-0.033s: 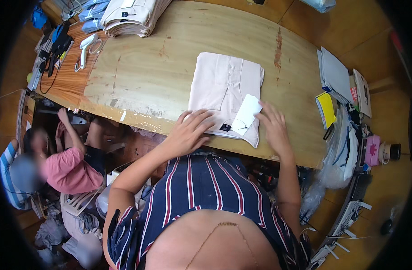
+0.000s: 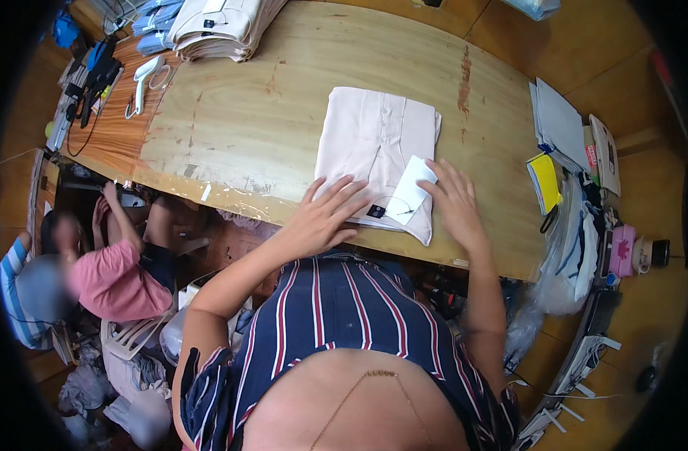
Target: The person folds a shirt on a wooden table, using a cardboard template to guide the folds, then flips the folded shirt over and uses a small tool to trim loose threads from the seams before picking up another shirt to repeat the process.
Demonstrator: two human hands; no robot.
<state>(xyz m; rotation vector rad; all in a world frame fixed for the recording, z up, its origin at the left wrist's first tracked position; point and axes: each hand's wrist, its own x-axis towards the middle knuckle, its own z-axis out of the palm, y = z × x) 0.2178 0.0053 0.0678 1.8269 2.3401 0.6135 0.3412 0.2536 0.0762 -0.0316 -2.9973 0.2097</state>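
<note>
A folded pale pink garment (image 2: 359, 139) lies flat on the table, its buttoned placket and pleated front facing up. On its near right part rests a white hang tag (image 2: 411, 184) on a thin dark string, beside a small black label (image 2: 376, 211). My left hand (image 2: 325, 216) lies spread over the garment's near left corner, palm down. Along the right edge, my right hand (image 2: 455, 207) has its fingers outstretched, the fingertips touching the tag's upper right side. Neither hand grips anything.
A wooden table (image 2: 246, 120) spans the view. Stacked folded garments (image 2: 220, 34) and a white handheld scanner (image 2: 142, 79) with a tape roll (image 2: 160, 77) stand at far left. Papers (image 2: 558, 116) and a yellow packet (image 2: 544, 183) lie right. A seated person in pink (image 2: 126, 282) is at lower left.
My right hand has shifted slightly left and away from me, onto the tag's edge. My left hand has slid a little right over the garment. The tag has shifted slightly.
</note>
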